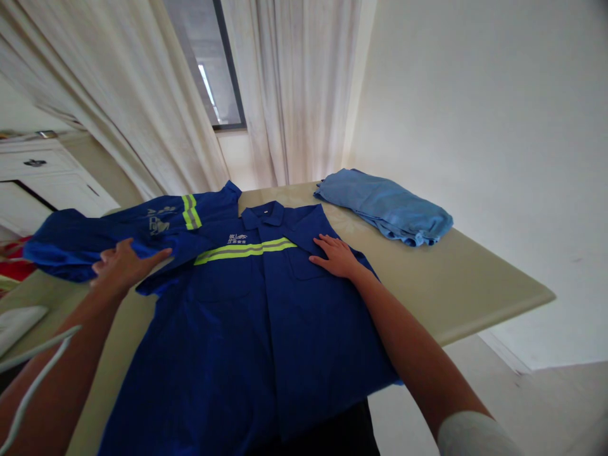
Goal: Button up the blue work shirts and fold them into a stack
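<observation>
A dark blue short-sleeved work shirt [237, 316] lies front up, its collar toward the far side. A yellow-green and grey reflective band [247, 250] crosses its chest, with a pale printed logo above. My right hand [335, 254] rests flat on the shirt at the right of the chest, fingers spread. My left hand [124, 265] is open beside the sleeve on the left, thumb stretched toward it; whether it touches the cloth I cannot tell. Behind that hand lies a second dark blue garment [128, 221] with a reflective strip and grey print.
A light blue folded cloth [384, 206] lies at the back right of the pale table [456, 291]. White curtains [304, 88] hang behind it. To the left are a white cabinet [52, 164] and something red [16, 259]. A white cable [38, 373] crosses the lower left.
</observation>
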The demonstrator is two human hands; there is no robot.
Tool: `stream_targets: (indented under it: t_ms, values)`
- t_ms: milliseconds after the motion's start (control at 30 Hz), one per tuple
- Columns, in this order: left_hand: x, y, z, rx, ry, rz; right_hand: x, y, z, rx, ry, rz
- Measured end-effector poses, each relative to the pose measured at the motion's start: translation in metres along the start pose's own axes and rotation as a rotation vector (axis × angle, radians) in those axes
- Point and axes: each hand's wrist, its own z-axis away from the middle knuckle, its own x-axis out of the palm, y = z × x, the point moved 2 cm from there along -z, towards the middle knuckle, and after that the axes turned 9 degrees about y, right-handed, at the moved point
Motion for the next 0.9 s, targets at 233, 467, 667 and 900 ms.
stream_targets:
  t_ms: [233, 467, 667, 900]
  values:
    - [0.04, -0.007, 0.041, 0.344, -0.093, -0.036, -0.002, -0.003, 0.0, -0.011, -0.009, 0.031]
    - [0.033, 0.026, 0.043, 0.506, -0.152, -0.158, -0.004, -0.003, 0.0, -0.017, -0.021, 0.049]
    - [0.047, 0.018, 0.034, 0.723, -0.161, -0.098, -0.005, -0.004, 0.001, -0.013, -0.018, 0.049]
    - [0.04, -0.004, 0.023, 0.753, -0.164, -0.187, -0.006, -0.006, 0.001, -0.015, -0.021, 0.051]
